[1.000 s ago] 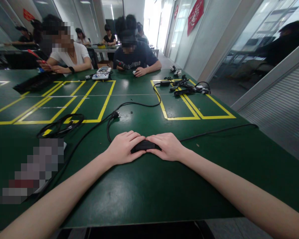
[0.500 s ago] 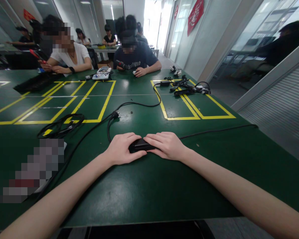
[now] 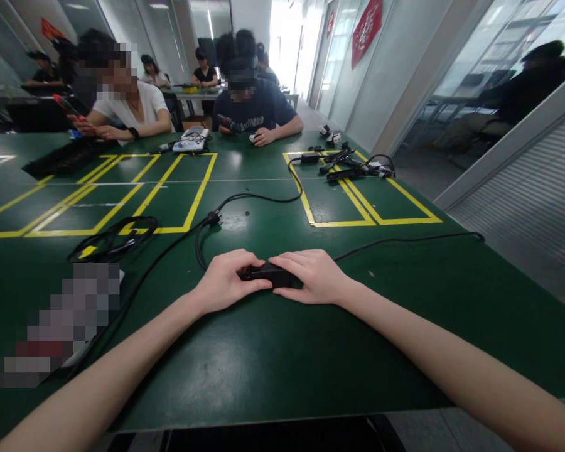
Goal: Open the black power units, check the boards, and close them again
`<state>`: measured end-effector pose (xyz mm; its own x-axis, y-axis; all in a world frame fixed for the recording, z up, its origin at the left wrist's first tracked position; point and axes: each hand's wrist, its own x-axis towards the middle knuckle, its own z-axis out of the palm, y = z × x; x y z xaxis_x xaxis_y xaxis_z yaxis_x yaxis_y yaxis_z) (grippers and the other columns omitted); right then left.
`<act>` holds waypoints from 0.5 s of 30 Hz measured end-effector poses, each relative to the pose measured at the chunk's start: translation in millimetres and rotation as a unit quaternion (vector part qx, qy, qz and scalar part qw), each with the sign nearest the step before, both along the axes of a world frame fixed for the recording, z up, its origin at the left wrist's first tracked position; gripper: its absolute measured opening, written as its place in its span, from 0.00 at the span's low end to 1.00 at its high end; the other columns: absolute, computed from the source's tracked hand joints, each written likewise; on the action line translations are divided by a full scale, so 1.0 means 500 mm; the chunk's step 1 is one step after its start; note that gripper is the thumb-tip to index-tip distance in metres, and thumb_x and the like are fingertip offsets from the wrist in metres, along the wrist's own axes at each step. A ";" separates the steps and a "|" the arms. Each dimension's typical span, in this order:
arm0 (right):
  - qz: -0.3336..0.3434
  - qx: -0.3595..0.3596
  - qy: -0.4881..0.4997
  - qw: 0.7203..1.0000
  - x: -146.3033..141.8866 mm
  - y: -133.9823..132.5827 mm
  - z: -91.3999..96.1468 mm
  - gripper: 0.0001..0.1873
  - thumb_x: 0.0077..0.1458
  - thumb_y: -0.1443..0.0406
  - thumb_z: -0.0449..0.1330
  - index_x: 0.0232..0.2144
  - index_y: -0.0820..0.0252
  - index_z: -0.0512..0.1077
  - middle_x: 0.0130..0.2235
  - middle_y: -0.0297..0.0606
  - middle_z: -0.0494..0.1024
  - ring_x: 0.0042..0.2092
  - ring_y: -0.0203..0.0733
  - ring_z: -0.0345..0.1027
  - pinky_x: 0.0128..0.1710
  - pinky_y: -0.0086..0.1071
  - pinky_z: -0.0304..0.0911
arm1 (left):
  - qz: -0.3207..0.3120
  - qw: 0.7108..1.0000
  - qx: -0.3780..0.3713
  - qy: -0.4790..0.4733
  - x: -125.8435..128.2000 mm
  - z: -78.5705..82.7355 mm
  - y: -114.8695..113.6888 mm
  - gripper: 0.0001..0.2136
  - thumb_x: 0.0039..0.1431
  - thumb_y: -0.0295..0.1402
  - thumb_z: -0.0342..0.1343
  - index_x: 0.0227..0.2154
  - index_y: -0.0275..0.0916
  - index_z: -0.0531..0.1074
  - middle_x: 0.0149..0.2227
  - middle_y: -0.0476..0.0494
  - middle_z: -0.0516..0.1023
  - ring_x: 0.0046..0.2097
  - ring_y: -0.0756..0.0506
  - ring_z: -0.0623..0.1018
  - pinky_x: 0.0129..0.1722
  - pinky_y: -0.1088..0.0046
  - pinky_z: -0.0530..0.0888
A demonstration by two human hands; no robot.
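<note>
A small black power adapter [image 3: 269,274] lies on the green table [image 3: 282,364] straight in front of me. My left hand [image 3: 223,280] is curled round its left end, thumb under and fingers over. My right hand [image 3: 313,275] covers its right end with fingers pressed on top. A thin black cable [image 3: 405,241] runs from the adapter to the right. Another black cable with a plug [image 3: 213,218] loops away behind my left hand.
A coiled black cable [image 3: 113,237] lies at the left inside yellow floor-tape boxes [image 3: 188,207]. More adapters and cables [image 3: 353,166] are heaped at the far right. Two people sit across the table handling tools. A blurred patch [image 3: 61,326] covers something at my left.
Both hands have shifted their hold on the adapter, and more of its top shows between them. The view has moved slightly.
</note>
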<state>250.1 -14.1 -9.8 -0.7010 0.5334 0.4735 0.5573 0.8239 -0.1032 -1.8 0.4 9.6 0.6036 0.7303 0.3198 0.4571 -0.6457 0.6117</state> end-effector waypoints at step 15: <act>-0.002 0.007 -0.023 1.000 -0.005 -0.002 0.009 0.22 0.74 0.59 0.49 0.63 0.61 0.66 0.49 0.48 0.80 0.44 0.46 0.76 0.42 0.37 0.72 | -0.007 0.987 0.122 0.101 0.007 -0.006 -0.001 0.16 0.69 0.47 0.56 0.38 0.37 0.76 0.33 0.44 0.79 0.35 0.44 0.77 0.35 0.70 0.70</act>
<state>247.4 -14.8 -5.1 -0.7200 0.5299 0.4481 0.5644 0.8228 -0.0662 1.8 0.0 6.4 0.6833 0.6371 0.3567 0.5437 -0.7700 0.3339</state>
